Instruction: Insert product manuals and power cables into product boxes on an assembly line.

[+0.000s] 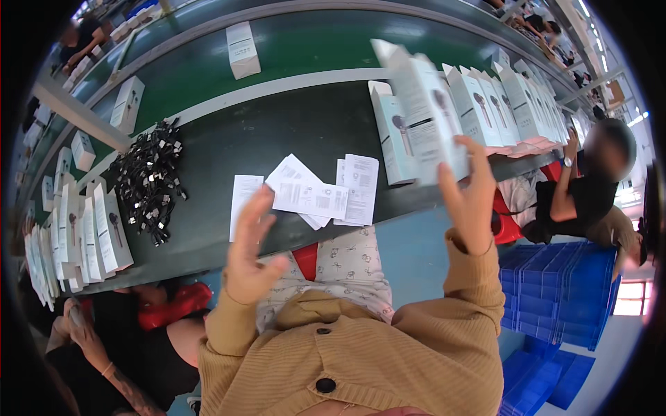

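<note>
Head view: left of my left hand (250, 256), black cables (149, 177) lie heaped on the bench (205, 215), perhaps for easy reach. That hand is empty, fingers apart, before printed leaflets (312, 197), probably overlapped to save space. My right hand (473, 197) meets a tilted white box (423, 104); whether it grips, I cannot tell. Rightward, upright boxes (479, 104) stand close together, perhaps for mutual support.

Factory workshop, green conveyor belt (312, 55), rows of white cartons (481, 104), heaped black cables (147, 177), stacked blue crates (551, 291)
</note>
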The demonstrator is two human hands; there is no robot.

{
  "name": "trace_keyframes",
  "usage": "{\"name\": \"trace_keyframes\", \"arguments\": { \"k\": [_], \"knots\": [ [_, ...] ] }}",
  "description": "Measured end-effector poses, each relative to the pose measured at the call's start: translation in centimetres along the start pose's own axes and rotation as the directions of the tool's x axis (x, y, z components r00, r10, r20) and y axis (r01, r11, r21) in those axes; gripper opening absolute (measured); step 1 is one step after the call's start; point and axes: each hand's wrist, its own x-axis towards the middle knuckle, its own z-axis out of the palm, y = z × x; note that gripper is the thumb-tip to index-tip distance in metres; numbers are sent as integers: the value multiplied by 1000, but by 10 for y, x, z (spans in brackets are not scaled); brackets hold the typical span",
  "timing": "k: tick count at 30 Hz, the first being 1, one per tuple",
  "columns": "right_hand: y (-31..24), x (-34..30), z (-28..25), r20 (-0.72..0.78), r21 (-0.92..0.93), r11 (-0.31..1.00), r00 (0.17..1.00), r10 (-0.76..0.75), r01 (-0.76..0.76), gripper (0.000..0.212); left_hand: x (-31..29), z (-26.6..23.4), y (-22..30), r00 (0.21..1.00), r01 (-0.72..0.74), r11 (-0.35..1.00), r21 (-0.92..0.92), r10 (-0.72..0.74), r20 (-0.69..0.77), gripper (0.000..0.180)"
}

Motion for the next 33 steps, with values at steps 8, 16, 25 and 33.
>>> {"name": "trace_keyframes", "arguments": {
  "k": [8, 16, 25, 33],
  "knots": [
    [96, 24, 6, -8, -838, 530, 968, -249, 129, 40, -27, -161, 6, 753, 336, 223, 915, 520, -403, 67],
    [14, 4, 49, 116, -328, 785, 847, -518, 525, 45, -67, -233, -8, 645, 763, -242, 600, 355, -677, 85],
    [-127, -100, 168, 387, 253, 664, 556, -736, 703, 59, -91, -265, -11, 605, 713, 43, 700, 469, -644, 81],
    [-100, -111, 183, 386, 215, 550, 447, -807, 807, 34, -115, -176, 17, 621, 221, 944, 243, 56, -782, 70]
  ]
}}
